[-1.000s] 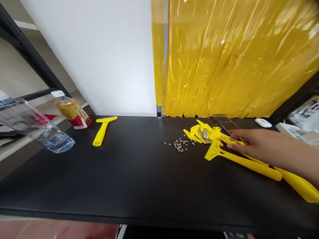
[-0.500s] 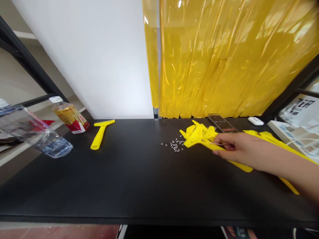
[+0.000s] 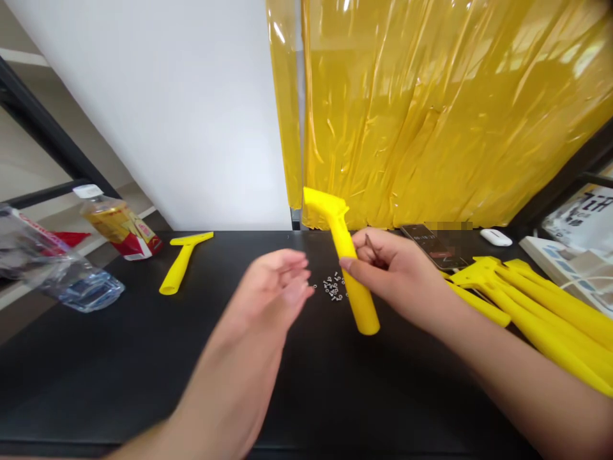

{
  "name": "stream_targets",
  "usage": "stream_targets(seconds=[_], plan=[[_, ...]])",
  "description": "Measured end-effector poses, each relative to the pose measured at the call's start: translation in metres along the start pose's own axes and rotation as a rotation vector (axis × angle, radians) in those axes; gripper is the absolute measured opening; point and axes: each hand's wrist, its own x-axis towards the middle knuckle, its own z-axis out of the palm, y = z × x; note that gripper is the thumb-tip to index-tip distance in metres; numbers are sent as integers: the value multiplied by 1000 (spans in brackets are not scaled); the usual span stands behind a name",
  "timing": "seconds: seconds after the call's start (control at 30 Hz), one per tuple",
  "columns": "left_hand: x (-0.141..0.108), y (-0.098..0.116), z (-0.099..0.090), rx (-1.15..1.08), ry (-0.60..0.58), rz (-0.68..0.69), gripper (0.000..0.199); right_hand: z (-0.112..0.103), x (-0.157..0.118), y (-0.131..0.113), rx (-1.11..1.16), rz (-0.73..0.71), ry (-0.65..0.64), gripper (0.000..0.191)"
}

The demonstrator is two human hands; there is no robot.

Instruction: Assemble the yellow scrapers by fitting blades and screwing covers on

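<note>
My right hand (image 3: 390,259) grips a yellow T-shaped plastic handle (image 3: 357,287) upright above the table, its crosspiece tilted at the top and its round end downward. A thin metal tool (image 3: 371,246), whose kind I cannot make out, is tucked in the same fingers. My left hand (image 3: 272,284) is raised to the left of the handle, apart from it, fingers loosely bent with nothing seen in them. Small screws and nuts (image 3: 334,287) lie in a loose pile behind and between my hands.
Another yellow T-shaped handle (image 3: 177,265) lies at the left. Several more yellow parts (image 3: 517,294) lie at the right, near a phone (image 3: 431,246), a white case (image 3: 496,237) and a power strip (image 3: 565,271). Two bottles, one drink bottle (image 3: 119,223) and one clear bottle (image 3: 86,281), stand or lean far left.
My right hand has lifted a yellow T-shaped handle from the right-hand heap and brought it left, turning it upright. My left hand has come into view.
</note>
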Motion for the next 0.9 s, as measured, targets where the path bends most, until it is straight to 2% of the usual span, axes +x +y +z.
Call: stream_targets(seconds=[0.1,0.2,0.27,0.33,0.4,0.47,0.57,0.67,0.73,0.8,0.9], plan=[[79,52,38,-284,-42,-159,37,20,-10,6,35,26,-107,14],[110,74,52,-434,-59,-282,40,34,-17,16,-41,4,-159,15],[115,70,48,-453,-39,-316,39,31,-15,22,-80,-8,-161,17],[116,61,37,-462,-31,-330,39,17,-8,29,-191,34,-102,26],[118,52,26,-501,-67,-372,41,-6,3,39,-455,176,13,31],[120,47,21,-570,-112,-430,35,-30,13,51,-734,343,99,36],[118,43,22,-642,-184,-497,14,-51,23,72,-978,482,74,48],[111,39,29,-616,-270,-535,6,-50,24,88,-1061,552,1,56],[108,37,32,-586,-338,-528,7,-44,25,94,-1093,565,-9,56],[106,35,33,-572,-395,-505,11,-41,26,97,-1098,590,-30,52],[107,33,33,-559,-420,-498,12,-45,30,101,-1069,625,-99,38]])
